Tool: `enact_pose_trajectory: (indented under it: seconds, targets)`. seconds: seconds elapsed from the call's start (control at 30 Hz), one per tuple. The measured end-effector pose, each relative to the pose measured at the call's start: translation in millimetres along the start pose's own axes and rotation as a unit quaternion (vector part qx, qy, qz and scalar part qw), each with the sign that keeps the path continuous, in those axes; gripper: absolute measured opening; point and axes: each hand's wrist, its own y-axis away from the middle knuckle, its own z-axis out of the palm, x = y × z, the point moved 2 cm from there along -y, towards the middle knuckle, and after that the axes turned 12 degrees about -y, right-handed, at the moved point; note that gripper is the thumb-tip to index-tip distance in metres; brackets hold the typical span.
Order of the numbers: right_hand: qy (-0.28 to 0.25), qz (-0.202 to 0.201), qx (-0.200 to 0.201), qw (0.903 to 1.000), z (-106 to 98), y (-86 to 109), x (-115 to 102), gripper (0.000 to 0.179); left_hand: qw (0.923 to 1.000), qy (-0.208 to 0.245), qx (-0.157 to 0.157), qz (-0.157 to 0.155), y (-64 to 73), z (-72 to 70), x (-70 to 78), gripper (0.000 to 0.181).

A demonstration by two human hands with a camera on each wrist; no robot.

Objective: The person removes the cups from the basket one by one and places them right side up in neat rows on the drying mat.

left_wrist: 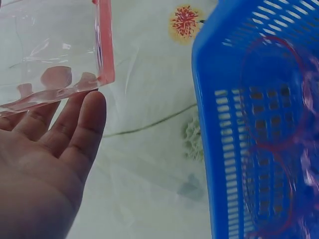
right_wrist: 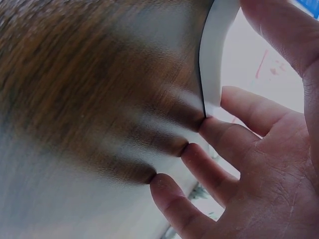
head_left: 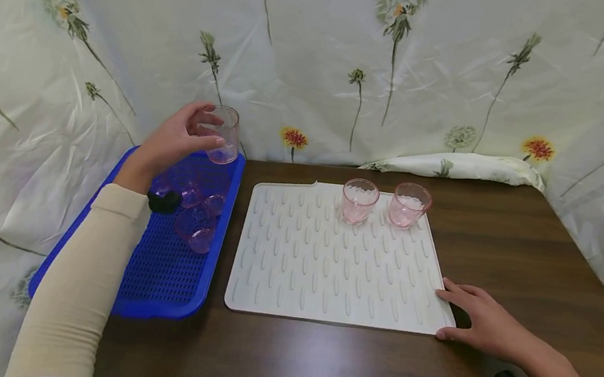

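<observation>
A clear pink-tinted glass point(head_left: 226, 134) is held up by my left hand point(head_left: 175, 135), over the far end of a blue plastic basket point(head_left: 164, 310). In the left wrist view, the fingers lie along the side of this glass point(left_wrist: 55, 45), beside the basket's wall point(left_wrist: 203, 99). Several more pink glasses point(head_left: 195, 226) lie jumbled inside the basket. Two pink glasses point(head_left: 359, 202) point(head_left: 409, 206) stand upright near the back right of a white ridged mat point(head_left: 293, 267). My right hand point(head_left: 489, 325) touches the mat's right edge, its fingertips on the table in the right wrist view.
The mat lies on a dark brown wooden table point(head_left: 316, 368), to the right of the basket. A pale flower-printed cloth point(head_left: 304, 60) hangs behind and at both sides. A fold of it point(head_left: 459, 166) lies along the table's back edge.
</observation>
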Motion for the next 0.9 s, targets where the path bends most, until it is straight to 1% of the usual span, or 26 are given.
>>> enact_pose_trajectory:
  seconds: [0.1,0.2,0.3,0.43,0.5,0.6,0.73,0.8,0.9]
  targets:
    - [-0.002,0.001,-0.001,1.0,0.1,0.7,0.4,0.085,1.0,0.005,0.003,0.004,-16.1,7.0,4.7,0.079]
    - [-0.004,0.001,-0.001,1.0,0.6,1.1,0.7,0.085,0.9999,0.013,-0.003,0.005,-30.8,18.8,10.6,0.079]
    - [-0.004,0.001,0.0,1.0,0.1,1.0,0.9,0.085,0.9997,0.016,-0.016,0.009,-42.4,34.1,18.1,0.08]
    - [-0.005,0.003,-0.001,1.0,-0.7,0.5,0.7,0.086,0.9991,0.022,-0.033,0.017,-55.5,58.2,28.3,0.081]
    - [-0.005,0.006,-0.003,1.0,-0.5,0.5,0.8,0.087,0.9985,0.028,-0.041,0.022,-61.3,71.1,33.0,0.081]
    - [-0.006,0.009,-0.005,0.9999,-0.5,0.8,1.1,0.087,0.9972,0.049,-0.049,0.028,-69.4,89.8,38.7,0.08]
    - [-0.006,0.01,-0.005,0.9999,-0.7,0.7,1.3,0.087,0.9964,0.062,-0.052,0.025,-77.7,112.0,43.9,0.079]
    - [-0.005,0.01,-0.005,0.9999,-0.8,0.5,1.0,0.088,0.997,0.053,-0.054,0.02,-80.7,122.1,44.6,0.079]
    - [-0.004,0.008,-0.004,0.9999,-1.1,0.4,0.3,0.087,0.9973,0.038,-0.063,0.004,-84.1,136.8,42.6,0.081]
